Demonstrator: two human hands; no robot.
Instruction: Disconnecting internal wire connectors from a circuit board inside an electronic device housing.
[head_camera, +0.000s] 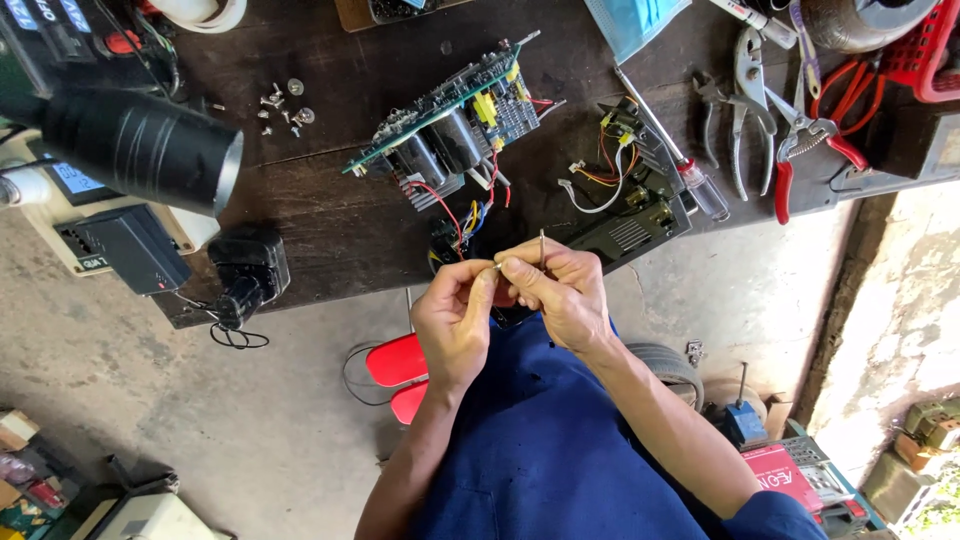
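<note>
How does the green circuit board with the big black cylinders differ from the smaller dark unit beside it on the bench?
The green circuit board stands tilted on edge, carrying two large black cylinders; the dark unit lies flatter, with a vented casing. The board trails red and blue wires; the unit has orange and white ones. Both rest on the dark wooden bench.

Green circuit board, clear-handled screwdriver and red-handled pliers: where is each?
Green circuit board (440, 110): head view, long green edge.
Clear-handled screwdriver (706, 195): head view, clear handle.
Red-handled pliers (783, 190): head view, left red handle.

Red printed box (790, 475) on floor, lower right.
</note>
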